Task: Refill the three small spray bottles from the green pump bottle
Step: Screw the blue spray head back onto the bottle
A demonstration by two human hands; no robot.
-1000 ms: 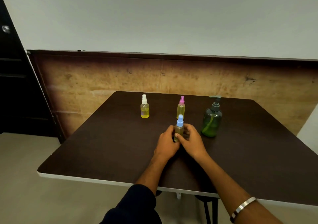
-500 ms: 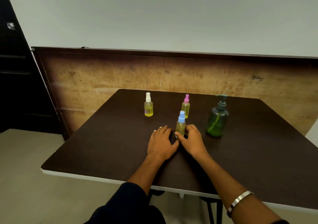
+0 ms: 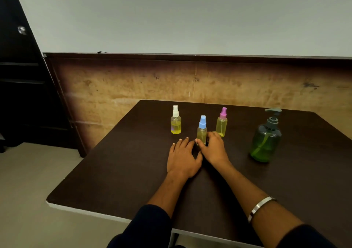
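Note:
Three small spray bottles with yellowish liquid stand upright on the dark table. The blue-capped bottle is nearest; my right hand grips its base with thumb and curled fingers. My left hand lies flat on the table just left of that bottle, fingers straight, holding nothing. The white-capped bottle stands further back on the left, the pink-capped bottle further back on the right. The green pump bottle with a dark pump head stands to the right, apart from both hands.
A worn wooden panel runs along the wall behind the table. A dark door or cabinet stands at the left. The table's near edge has a white rim above the grey floor.
My left hand has let go of the blue-capped bottle and flattened onto the table beside it. The right hand stays on the bottle's base. The camera view has shifted left.

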